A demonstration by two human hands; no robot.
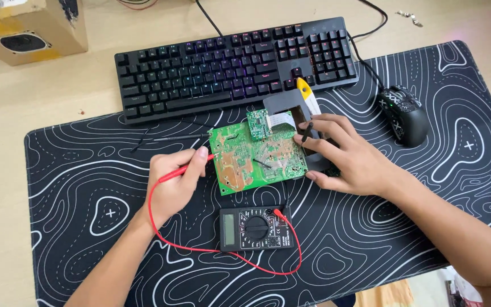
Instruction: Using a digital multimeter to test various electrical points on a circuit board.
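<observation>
A green circuit board (251, 159) lies tilted on the black patterned desk mat (86, 187), with a smaller green board (257, 124) and a white ribbon cable at its top. My left hand (171, 185) is shut on a red probe (184, 169) whose tip touches the board's left edge. My right hand (342, 156) grips the board's right side, where a grey part is attached, and pinches a black probe (307, 132) between thumb and finger. A black multimeter (255, 228) sits below the board, its red lead (223, 250) looping to my left hand.
A black keyboard (234, 65) with lit keys lies behind the board. A black mouse (403, 113) rests at the right on the mat. A cardboard box (26, 25) stands at the back left on the wooden desk. A yellow-handled tool (304, 88) pokes out by the keyboard.
</observation>
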